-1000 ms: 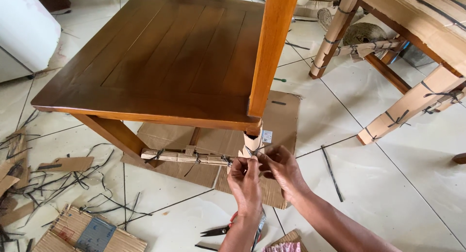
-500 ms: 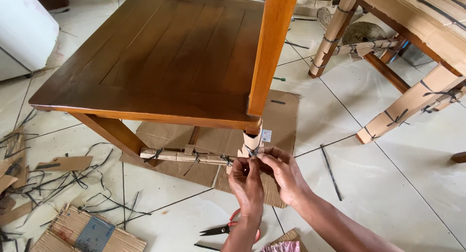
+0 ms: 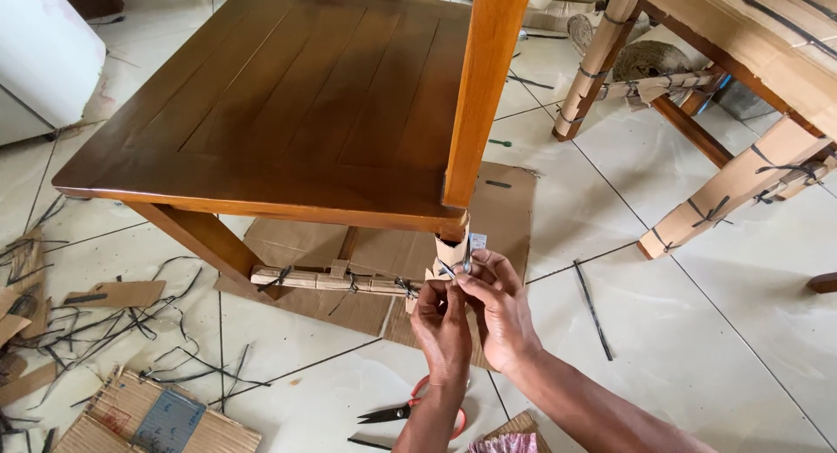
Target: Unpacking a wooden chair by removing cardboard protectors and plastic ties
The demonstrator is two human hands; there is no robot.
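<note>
- near edge: red-handled scissors (image 3: 403, 411) lie flat on the tiled floor (image 3: 697, 348), untouched, just below the wrists.
- left hand (image 3: 442, 326): fingers pinched shut on the thin dark strap (image 3: 450, 271); right hand (image 3: 499, 306) likewise closed on the strap's ends, both pressed against the cardboard wrap (image 3: 453, 254).
- step judged: binding the wrap to the chair leg (image 3: 454, 237); tie appears unfinished. next move calls for steady tension and a firm twist or knot.
- wrap sits low on the front leg, below the wooden chair (image 3: 296, 113) seat; long axis upright, strap running crosswise around it.
- far: a second chair's wrapped legs (image 3: 724, 204), already bound.
</note>
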